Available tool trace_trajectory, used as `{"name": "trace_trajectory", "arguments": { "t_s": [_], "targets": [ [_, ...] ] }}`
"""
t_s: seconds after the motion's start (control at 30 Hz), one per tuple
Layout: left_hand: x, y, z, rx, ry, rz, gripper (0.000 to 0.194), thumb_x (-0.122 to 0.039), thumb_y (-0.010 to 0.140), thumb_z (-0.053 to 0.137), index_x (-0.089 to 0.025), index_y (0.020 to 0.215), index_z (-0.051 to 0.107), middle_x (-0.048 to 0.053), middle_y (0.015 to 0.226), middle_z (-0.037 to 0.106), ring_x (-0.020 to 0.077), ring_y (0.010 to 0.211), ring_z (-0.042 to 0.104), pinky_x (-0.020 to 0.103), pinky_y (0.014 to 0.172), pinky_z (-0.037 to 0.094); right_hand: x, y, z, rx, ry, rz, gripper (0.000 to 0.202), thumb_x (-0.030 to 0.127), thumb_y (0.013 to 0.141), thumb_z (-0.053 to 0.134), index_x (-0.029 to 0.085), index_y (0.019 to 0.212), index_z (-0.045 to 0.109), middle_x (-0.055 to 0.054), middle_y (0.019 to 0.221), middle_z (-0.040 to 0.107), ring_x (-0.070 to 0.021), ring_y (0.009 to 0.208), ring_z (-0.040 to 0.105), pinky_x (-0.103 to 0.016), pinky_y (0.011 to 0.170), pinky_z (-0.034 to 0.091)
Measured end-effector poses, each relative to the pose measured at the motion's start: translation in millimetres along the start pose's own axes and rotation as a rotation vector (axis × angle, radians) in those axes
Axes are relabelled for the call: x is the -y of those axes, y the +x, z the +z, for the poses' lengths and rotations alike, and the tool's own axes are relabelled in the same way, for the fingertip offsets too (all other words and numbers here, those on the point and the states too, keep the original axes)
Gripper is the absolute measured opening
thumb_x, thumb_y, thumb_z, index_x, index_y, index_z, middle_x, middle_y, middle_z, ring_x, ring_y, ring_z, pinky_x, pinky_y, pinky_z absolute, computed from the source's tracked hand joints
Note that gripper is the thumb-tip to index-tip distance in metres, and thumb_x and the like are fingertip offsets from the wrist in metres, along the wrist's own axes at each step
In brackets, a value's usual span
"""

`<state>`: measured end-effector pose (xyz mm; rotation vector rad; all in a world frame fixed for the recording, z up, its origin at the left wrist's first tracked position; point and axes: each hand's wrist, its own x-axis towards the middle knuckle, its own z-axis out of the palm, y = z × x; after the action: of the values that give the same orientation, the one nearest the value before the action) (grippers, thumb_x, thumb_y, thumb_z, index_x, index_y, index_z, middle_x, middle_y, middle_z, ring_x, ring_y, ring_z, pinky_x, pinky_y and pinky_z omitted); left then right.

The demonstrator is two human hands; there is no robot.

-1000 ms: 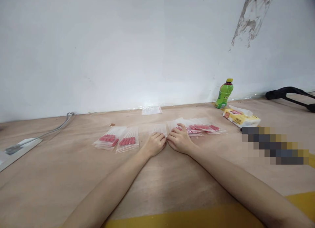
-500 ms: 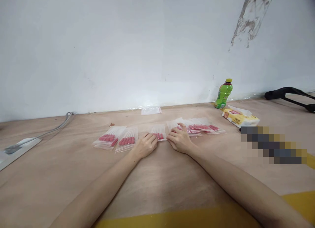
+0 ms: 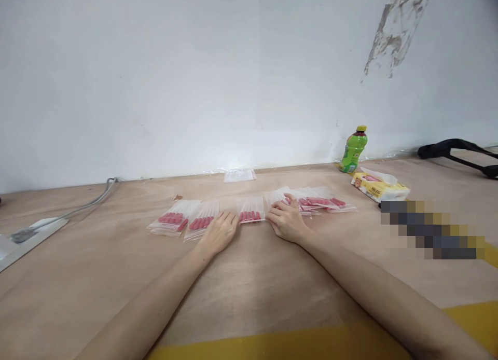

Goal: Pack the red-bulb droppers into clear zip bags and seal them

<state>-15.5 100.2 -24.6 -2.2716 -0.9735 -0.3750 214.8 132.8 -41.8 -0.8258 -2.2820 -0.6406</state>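
Between my hands lies a clear zip bag (image 3: 250,215) with several red capsule-shaped pieces in a row near its lower edge. My left hand (image 3: 222,231) rests on the surface just left of that bag, fingers laid forward and holding nothing visible. It partly covers the right side of another filled zip bag (image 3: 201,222). My right hand (image 3: 287,222) lies over the near edge of a filled bag (image 3: 283,192), fingers slightly bent and apart, its fingertips partly hiding the red pieces. Farther left is a stack of filled bags (image 3: 171,220).
More overlapping filled bags (image 3: 321,200) lie to the right. An unfilled-looking bag (image 3: 239,175) is by the wall (image 3: 175,80). A green bottle (image 3: 353,150), tissue pack (image 3: 379,185) and black frame (image 3: 459,147) stand at right. A grey cable (image 3: 87,204) runs left.
My left hand has moved left, off the middle bag, uncovering its row of red pieces. My right hand stays in nearly the same place.
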Motion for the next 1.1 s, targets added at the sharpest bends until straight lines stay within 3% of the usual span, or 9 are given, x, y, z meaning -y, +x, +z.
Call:
{"name": "trace_trajectory", "arguments": {
  "t_s": [0.23, 0.33, 0.43, 0.6, 0.7, 0.8, 0.9, 1.0, 1.1],
  "targets": [
    [0.4, -4.7, 0.1, -0.002, -0.058, -0.018, 0.025, -0.015, 0.089, 0.035, -0.012, 0.077, 0.056, 0.008, 0.073, 0.057, 0.0212, 0.072, 0.053, 0.035, 0.07, 0.042, 5.7, 3.8, -2.6, 0.005, 0.037, -0.003, 0.013, 0.024, 0.082, 0.045, 0.02, 0.086, 0.057, -0.004, 0.089, 0.061, -0.0157, 0.081, 0.047, -0.035, 0.077, 0.023],
    [1.3, -11.5, -1.3, -0.028, -0.087, -0.042, 0.022, -0.024, 0.09, 0.038, -0.013, 0.09, 0.057, 0.008, 0.086, 0.06, 0.0212, 0.084, 0.054, 0.034, 0.078, 0.042, 8.8, 8.4, 1.4, 0.04, 0.009, -0.079, 0.015, 0.015, 0.083, 0.041, 0.018, 0.081, 0.056, -0.003, 0.085, 0.062, -0.0143, 0.074, 0.048, -0.032, 0.071, 0.024],
    [5.3, -26.9, -5.7, -0.071, -0.104, -0.152, 0.029, -0.032, 0.089, 0.042, -0.013, 0.109, 0.051, 0.011, 0.109, 0.055, 0.0245, 0.103, 0.048, 0.038, 0.086, 0.039, 3.6, 15.3, 2.4, 0.068, -0.031, -0.104, 0.023, 0.005, 0.081, 0.034, 0.016, 0.078, 0.054, -0.003, 0.082, 0.062, -0.0124, 0.065, 0.048, -0.031, 0.074, 0.026],
    [16.7, -60.8, -7.4, -0.085, -0.184, -0.414, 0.032, -0.035, 0.086, 0.042, -0.014, 0.107, 0.054, 0.012, 0.115, 0.052, 0.0265, 0.11, 0.046, 0.041, 0.091, 0.039, -24.7, 14.0, -7.8, 0.187, -0.058, 0.071, 0.022, 0.0, 0.073, 0.036, 0.014, 0.08, 0.051, -0.005, 0.078, 0.062, -0.0144, 0.069, 0.052, -0.032, 0.089, 0.023],
    [21.2, -70.1, -6.0, -0.052, -0.23, -0.48, 0.036, -0.036, 0.085, 0.04, -0.013, 0.108, 0.055, 0.013, 0.114, 0.055, 0.0272, 0.107, 0.049, 0.043, 0.089, 0.042, -41.6, 0.0, -15.9, 0.28, -0.001, 0.198, 0.019, 0.004, 0.075, 0.036, 0.015, 0.082, 0.05, -0.006, 0.078, 0.061, -0.0164, 0.073, 0.054, -0.029, 0.08, 0.03],
    [21.1, -65.4, -6.3, -0.021, -0.299, -0.462, 0.035, -0.034, 0.084, 0.042, -0.014, 0.11, 0.055, 0.013, 0.111, 0.058, 0.0289, 0.105, 0.051, 0.046, 0.086, 0.043, -51.4, -14.8, -22.9, 0.319, 0.09, 0.278, 0.018, 0.009, 0.077, 0.036, 0.017, 0.085, 0.05, -0.005, 0.078, 0.061, -0.0162, 0.071, 0.054, -0.025, 0.067, 0.033],
    [14.4, -48.7, -3.9, -0.02, -0.371, -0.403, 0.034, -0.03, 0.083, 0.046, -0.013, 0.11, 0.055, 0.013, 0.111, 0.058, 0.0282, 0.104, 0.052, 0.046, 0.087, 0.042, -52.9, -22.4, -28.0, 0.306, 0.105, 0.289, 0.02, 0.006, 0.072, 0.038, 0.017, 0.083, 0.05, -0.003, 0.077, 0.061, -0.0159, 0.071, 0.054, -0.025, 0.064, 0.032],
    [0.3, -24.6, 4.8, -0.026, -0.42, -0.355, 0.032, -0.027, 0.082, 0.048, -0.012, 0.109, 0.056, 0.013, 0.111, 0.058, 0.0254, 0.103, 0.052, 0.043, 0.089, 0.042, -46.3, -23.2, -31.2, 0.275, 0.086, 0.281, 0.019, 0.007, 0.07, 0.04, 0.017, 0.082, 0.051, -0.003, 0.078, 0.061, -0.0158, 0.074, 0.054, -0.026, 0.069, 0.032],
    [-16.3, -0.1, 14.6, -0.037, -0.474, -0.307, 0.03, -0.024, 0.082, 0.049, -0.013, 0.11, 0.055, 0.011, 0.111, 0.057, 0.0225, 0.104, 0.051, 0.04, 0.091, 0.041, -33.1, -21.3, -33.6, 0.208, 0.054, 0.268, 0.016, 0.023, 0.074, 0.046, 0.016, 0.087, 0.052, -0.006, 0.084, 0.062, -0.0185, 0.081, 0.053, -0.033, 0.082, 0.029]
  ]
}}
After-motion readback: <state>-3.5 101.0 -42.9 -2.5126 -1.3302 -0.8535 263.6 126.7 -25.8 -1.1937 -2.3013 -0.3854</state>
